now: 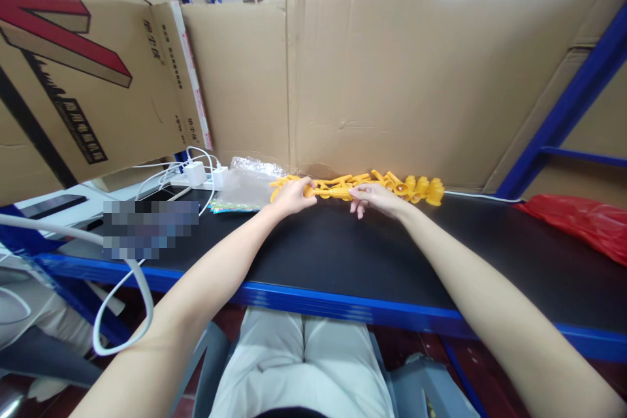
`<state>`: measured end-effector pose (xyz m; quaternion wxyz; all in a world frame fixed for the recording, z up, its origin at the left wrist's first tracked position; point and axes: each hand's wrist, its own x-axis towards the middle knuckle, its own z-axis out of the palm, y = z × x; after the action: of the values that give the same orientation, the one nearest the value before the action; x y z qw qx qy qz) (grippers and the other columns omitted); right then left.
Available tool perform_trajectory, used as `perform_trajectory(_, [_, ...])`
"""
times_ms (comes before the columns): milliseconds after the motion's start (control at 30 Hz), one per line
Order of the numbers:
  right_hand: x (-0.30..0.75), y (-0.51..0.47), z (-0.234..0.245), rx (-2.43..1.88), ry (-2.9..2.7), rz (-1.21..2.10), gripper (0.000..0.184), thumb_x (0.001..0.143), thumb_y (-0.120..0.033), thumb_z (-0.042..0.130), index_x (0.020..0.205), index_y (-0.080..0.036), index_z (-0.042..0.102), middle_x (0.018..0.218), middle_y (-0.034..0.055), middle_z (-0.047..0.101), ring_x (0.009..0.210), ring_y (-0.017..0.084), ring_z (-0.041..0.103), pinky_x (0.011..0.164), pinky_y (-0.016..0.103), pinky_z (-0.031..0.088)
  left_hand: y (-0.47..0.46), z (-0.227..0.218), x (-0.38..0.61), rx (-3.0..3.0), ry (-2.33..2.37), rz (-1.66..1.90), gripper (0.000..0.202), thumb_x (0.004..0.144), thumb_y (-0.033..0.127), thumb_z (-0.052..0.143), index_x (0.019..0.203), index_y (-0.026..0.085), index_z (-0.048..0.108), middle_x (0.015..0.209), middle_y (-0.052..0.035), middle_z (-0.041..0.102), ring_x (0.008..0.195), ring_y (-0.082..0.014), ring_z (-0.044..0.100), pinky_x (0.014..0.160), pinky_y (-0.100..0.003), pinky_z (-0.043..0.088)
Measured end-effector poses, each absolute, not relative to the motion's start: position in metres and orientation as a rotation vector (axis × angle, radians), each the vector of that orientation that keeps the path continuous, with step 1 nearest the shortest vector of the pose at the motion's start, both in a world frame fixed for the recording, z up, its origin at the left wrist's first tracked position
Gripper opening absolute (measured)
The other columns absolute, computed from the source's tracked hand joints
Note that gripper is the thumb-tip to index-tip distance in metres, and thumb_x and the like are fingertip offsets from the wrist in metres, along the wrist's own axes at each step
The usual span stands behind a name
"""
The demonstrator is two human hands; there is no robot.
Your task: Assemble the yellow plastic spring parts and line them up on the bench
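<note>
A row of yellow plastic parts [416, 188] lies along the back of the black tabletop [333, 255], against a cardboard wall. My left hand [292, 197] is curled round the left end of the row, fingers closed on a yellow piece. My right hand [375, 198] rests on the middle of the row, thumb and fingers pinching a yellow piece. Both arms reach straight forward from the table's blue front edge.
Clear plastic bags [245, 184] lie left of the yellow parts. A white charger and cables [196, 173] sit further left, with one cable looping off the edge. A red plastic bag [578, 222] lies at the right. Cardboard sheets [392, 78] wall the back and left.
</note>
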<state>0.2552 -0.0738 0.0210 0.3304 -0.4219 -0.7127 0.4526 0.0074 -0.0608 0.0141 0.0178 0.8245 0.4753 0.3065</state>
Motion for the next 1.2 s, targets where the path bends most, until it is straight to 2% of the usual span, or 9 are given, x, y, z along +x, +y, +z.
perform_trajectory(167, [0.254, -0.069, 0.018, -1.126, -1.867, 1.084, 0.04, 0.076, -0.052, 0.061, 0.085, -0.014, 0.058, 0.081, 0.0096, 0.068, 0.057, 0.013, 0.063, 0.054, 0.026, 0.049, -0.056, 0.012, 0.007, 2.507, 1.47, 0.976, 0.03, 0.066, 0.028, 0.057, 0.094, 0.02, 0.06, 0.067, -0.0001, 0.06, 0.063, -0.0143, 0.053, 0.058, -0.024, 0.035])
perform_trajectory(300, [0.251, -0.067, 0.016, -1.092, -1.869, 0.879, 0.039, 0.072, -0.044, 0.067, 0.098, -0.016, 0.059, 0.091, 0.0075, 0.066, 0.064, 0.013, 0.063, 0.061, 0.027, 0.052, -0.052, 0.011, 0.005, 2.489, 1.474, 1.015, 0.029, 0.065, 0.029, 0.058, 0.091, 0.019, 0.061, 0.063, 0.0009, 0.059, 0.061, -0.0137, 0.051, 0.057, -0.024, 0.034])
perform_trajectory(467, [0.247, -0.069, 0.016, -1.02, -1.833, 0.916, 0.044, 0.063, -0.04, 0.074, 0.097, -0.017, 0.06, 0.091, 0.0065, 0.065, 0.07, 0.015, 0.065, 0.074, 0.033, 0.054, -0.051, 0.011, 0.005, 2.5, 1.436, 1.018, 0.027, 0.064, 0.028, 0.057, 0.09, 0.019, 0.061, 0.062, 0.0011, 0.059, 0.06, -0.0131, 0.05, 0.056, -0.024, 0.033])
perform_trajectory(600, [0.246, -0.074, 0.022, -1.039, -1.811, 0.904, 0.045, 0.059, -0.046, 0.075, 0.089, -0.016, 0.061, 0.084, 0.006, 0.066, 0.065, 0.015, 0.064, 0.072, 0.034, 0.054, -0.052, 0.011, 0.005, 2.512, 1.455, 1.036, 0.029, 0.064, 0.028, 0.058, 0.092, 0.019, 0.062, 0.063, 0.0007, 0.059, 0.06, -0.013, 0.05, 0.057, -0.024, 0.034])
perform_trajectory(733, [0.246, -0.079, 0.027, -1.084, -1.856, 0.88, 0.041, 0.067, -0.053, 0.068, 0.082, -0.015, 0.063, 0.073, 0.0061, 0.067, 0.062, 0.015, 0.063, 0.069, 0.033, 0.053, -0.054, 0.012, 0.007, 2.527, 1.46, 1.082, 0.03, 0.065, 0.029, 0.058, 0.092, 0.019, 0.062, 0.064, 0.0008, 0.059, 0.06, -0.0128, 0.05, 0.057, -0.024, 0.033])
perform_trajectory(833, [0.248, -0.078, 0.026, -1.11, -1.872, 0.927, 0.04, 0.071, -0.053, 0.065, 0.082, -0.014, 0.063, 0.075, 0.0074, 0.066, 0.063, 0.016, 0.063, 0.067, 0.032, 0.052, -0.054, 0.012, 0.008, 2.507, 1.439, 1.07, 0.029, 0.064, 0.028, 0.058, 0.091, 0.019, 0.062, 0.062, 0.0013, 0.058, 0.059, -0.0122, 0.05, 0.056, -0.023, 0.033])
perform_trajectory(900, [0.248, -0.076, 0.024, -1.112, -1.891, 0.911, 0.042, 0.071, -0.051, 0.065, 0.092, -0.016, 0.062, 0.084, 0.0081, 0.066, 0.069, 0.017, 0.064, 0.068, 0.033, 0.052, -0.055, 0.013, 0.009, 2.485, 1.425, 1.058, 0.028, 0.063, 0.028, 0.058, 0.09, 0.019, 0.062, 0.061, 0.0017, 0.058, 0.058, -0.012, 0.049, 0.056, -0.023, 0.033])
perform_trajectory(1033, [0.244, -0.074, 0.021, -1.042, -2.021, 0.542, 0.047, 0.065, -0.043, 0.072, 0.105, -0.02, 0.062, 0.105, 0.0081, 0.064, 0.089, 0.021, 0.061, 0.082, 0.038, 0.048, -0.057, 0.015, 0.01, 2.449, 1.374, 1.049, 0.025, 0.063, 0.025, 0.057, 0.087, 0.019, 0.061, 0.058, 0.0024, 0.057, 0.058, -0.0118, 0.05, 0.057, -0.023, 0.034])
perform_trajectory(1200, [0.236, -0.078, 0.023, -0.996, -2.115, 0.24, 0.031, 0.068, -0.038, 0.071, 0.093, -0.02, 0.069, 0.1, 0.0077, 0.067, 0.096, 0.024, 0.06, 0.091, 0.039, 0.042, -0.062, 0.019, 0.011, 2.422, 1.353, 1.059, 0.023, 0.063, 0.024, 0.057, 0.085, 0.018, 0.061, 0.058, 0.0026, 0.057, 0.057, -0.0115, 0.049, 0.057, -0.023, 0.035])
